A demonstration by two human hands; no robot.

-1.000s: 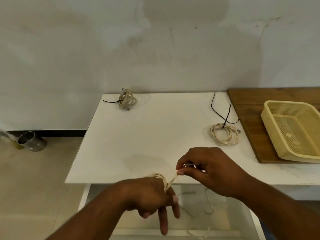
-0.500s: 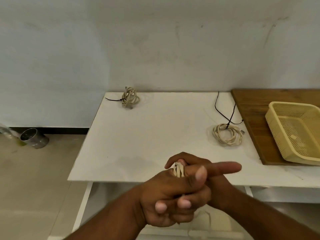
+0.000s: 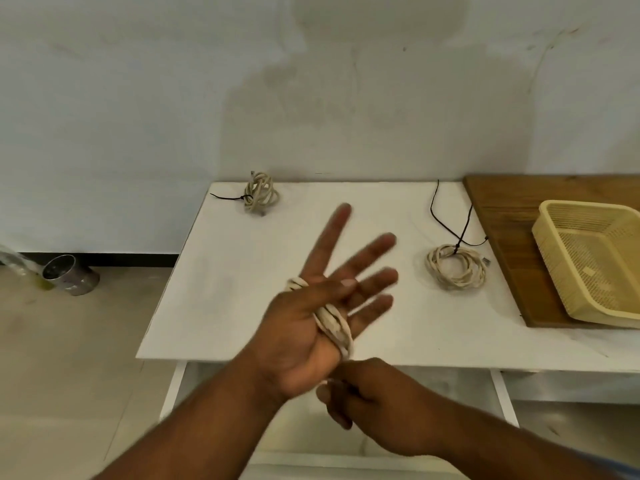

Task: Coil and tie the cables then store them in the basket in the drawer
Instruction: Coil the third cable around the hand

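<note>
My left hand [image 3: 311,313] is raised palm up over the front of the white table [image 3: 221,306], fingers spread. A beige cable [image 3: 332,325] is wound in several turns around its palm, held under the thumb. My right hand [image 3: 367,400] sits just below it, fingers pinched on the cable's free end. A coiled beige cable [image 3: 455,266] with a black tie lies on the table at the right. A tied beige bundle [image 3: 259,195] lies at the far left corner. The yellow mesh basket [image 3: 554,244] stands on a wooden board [image 3: 502,216] at the right. An open white drawer [image 3: 502,396] shows below the table.
A metal can [image 3: 69,275] lies on the floor at the left, by the wall. The black tie string [image 3: 450,216] trails from the right coil toward the back edge. The wall runs close behind the table.
My left hand has opened and turned palm up, showing the wound cable. My right hand has dropped from beside it to below it, still pinching the cable end.
</note>
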